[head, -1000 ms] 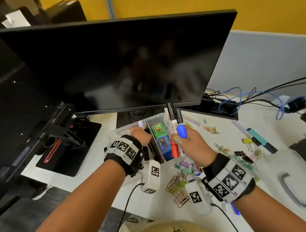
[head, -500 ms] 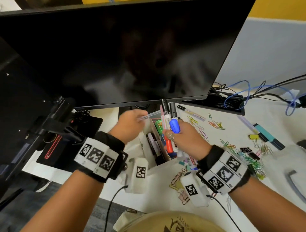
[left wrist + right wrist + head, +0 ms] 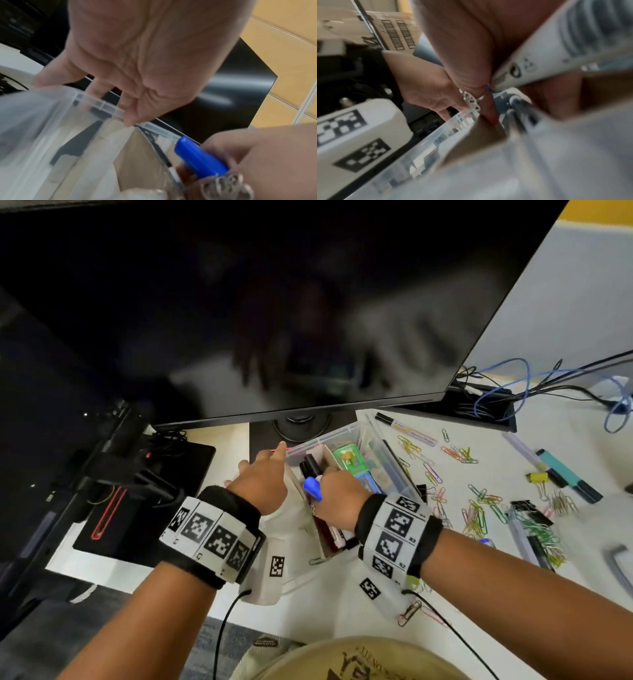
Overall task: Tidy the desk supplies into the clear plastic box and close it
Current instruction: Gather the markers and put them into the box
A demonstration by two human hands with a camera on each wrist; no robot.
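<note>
The clear plastic box point(image 3: 329, 437) sits on the white desk under the monitor. It holds a cardboard divider, dark pens and green and blue items. My right hand point(image 3: 337, 494) grips a bundle of markers point(image 3: 312, 485), one with a blue cap and others with black caps. Their lower ends are down inside the box's left compartment. My left hand point(image 3: 262, 474) lies with straight fingers against the box's left rim. In the left wrist view the left hand's fingertips point(image 3: 127, 120) touch the box's rim point(image 3: 96, 100), and the blue cap point(image 3: 200, 158) sticks out of the right fist.
A large dark monitor point(image 3: 274, 302) overhangs the box. Several paper clips point(image 3: 479, 508), a yellow binder clip point(image 3: 536, 477), a teal highlighter point(image 3: 565, 474) and a marker point(image 3: 404, 428) lie to the right. Cables point(image 3: 513, 392) run at the back right. A black stand point(image 3: 137, 498) is at the left.
My right hand has lowered the markers from above the box into its left compartment. The left hand dropped from over the box to its left rim, and its fingers straightened.
</note>
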